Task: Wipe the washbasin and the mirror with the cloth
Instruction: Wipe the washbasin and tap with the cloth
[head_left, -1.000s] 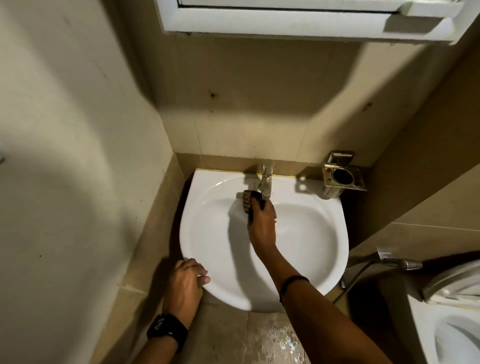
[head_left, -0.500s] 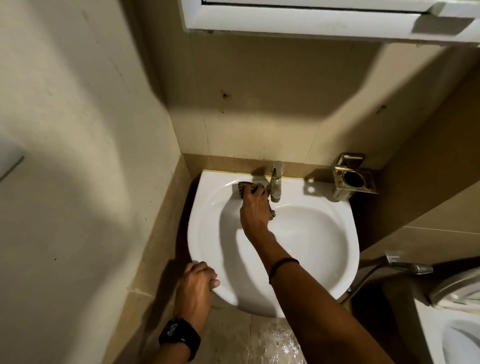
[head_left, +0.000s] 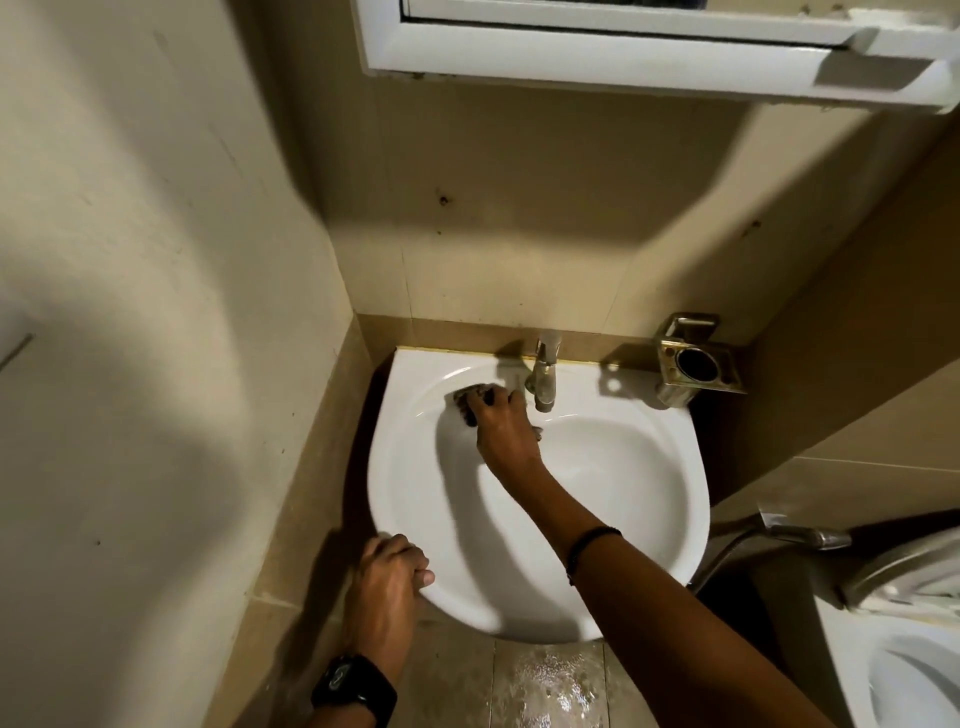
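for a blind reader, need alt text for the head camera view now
A person's right hand holds a dark cloth against the back of a white washbasin, just left of the tap, while the left hand grips the basin's front rim.

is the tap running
Off, it seems: no stream of water falls from the tap into the washbasin.

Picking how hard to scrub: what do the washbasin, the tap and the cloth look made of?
The washbasin looks like glazed white ceramic: smooth, glossy, with bright highlights. The tap looks like metal, dull and brass-tinted, perhaps tarnished. The cloth, bunched under the right hand, seems dark soft fabric; its weave is too blurred to tell.
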